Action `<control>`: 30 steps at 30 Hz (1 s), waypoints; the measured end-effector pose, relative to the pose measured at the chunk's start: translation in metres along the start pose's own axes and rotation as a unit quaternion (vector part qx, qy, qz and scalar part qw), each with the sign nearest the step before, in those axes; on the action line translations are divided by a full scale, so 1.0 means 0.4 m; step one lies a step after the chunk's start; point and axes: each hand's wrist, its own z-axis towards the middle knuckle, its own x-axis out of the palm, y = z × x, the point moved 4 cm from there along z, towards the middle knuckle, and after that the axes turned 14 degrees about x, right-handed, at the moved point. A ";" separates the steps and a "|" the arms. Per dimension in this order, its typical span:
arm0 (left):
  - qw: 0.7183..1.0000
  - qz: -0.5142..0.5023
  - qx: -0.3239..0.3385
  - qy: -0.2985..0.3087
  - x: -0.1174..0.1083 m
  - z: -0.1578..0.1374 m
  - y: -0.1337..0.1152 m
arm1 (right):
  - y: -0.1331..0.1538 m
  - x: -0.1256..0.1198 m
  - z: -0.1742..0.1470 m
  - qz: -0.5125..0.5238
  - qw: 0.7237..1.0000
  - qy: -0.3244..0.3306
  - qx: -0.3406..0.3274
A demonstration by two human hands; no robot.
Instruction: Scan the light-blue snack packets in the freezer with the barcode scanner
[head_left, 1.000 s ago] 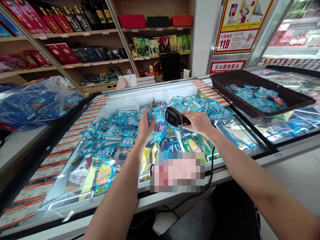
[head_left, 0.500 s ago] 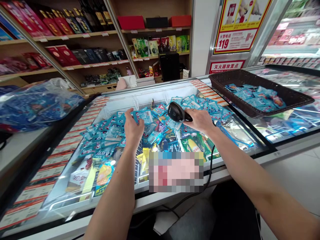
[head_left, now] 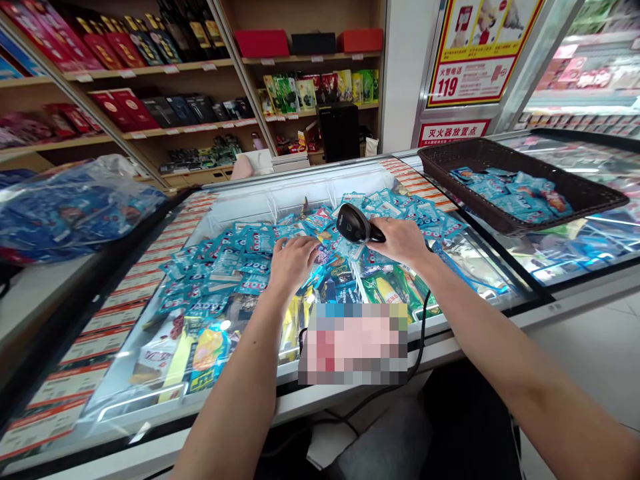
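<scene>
My right hand (head_left: 400, 241) is wrapped around the handle of a black barcode scanner (head_left: 354, 225), whose head points left over the packets. My left hand (head_left: 294, 263) is just left of the scanner, its fingers apart and reaching over the packets; I see nothing held in it. Small blue snack packets (head_left: 220, 263) lie in a loose spread on the glass top at the left. More blue packets (head_left: 425, 217) lie to the right, beyond the scanner. A black cable (head_left: 425, 320) hangs down below my right arm.
A glass-topped freezer (head_left: 113, 373) with wrapped goods inside carries the packets. A dark woven basket (head_left: 590, 193) with blue packets stands at the right. A clear plastic bag (head_left: 75, 207) of packets sits at the left. A blurred patch (head_left: 355, 347) covers the front edge.
My left hand has moved right and nearer to me, away from the packet at its fingers, which now lies among the others or is hidden. The scanner is almost still.
</scene>
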 end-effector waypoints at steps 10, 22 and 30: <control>0.994 0.082 -0.063 -0.026 -0.002 -0.010 0.023 | -0.007 -0.004 0.004 0.000 1.000 -0.003 0.019; 0.997 -0.007 -0.069 -0.032 0.024 0.049 -0.058 | -0.003 -0.004 0.006 0.002 1.000 0.006 0.025; 0.984 -0.123 -0.116 -0.057 0.033 0.050 -0.026 | -0.002 -0.002 0.004 0.016 1.000 -0.008 0.016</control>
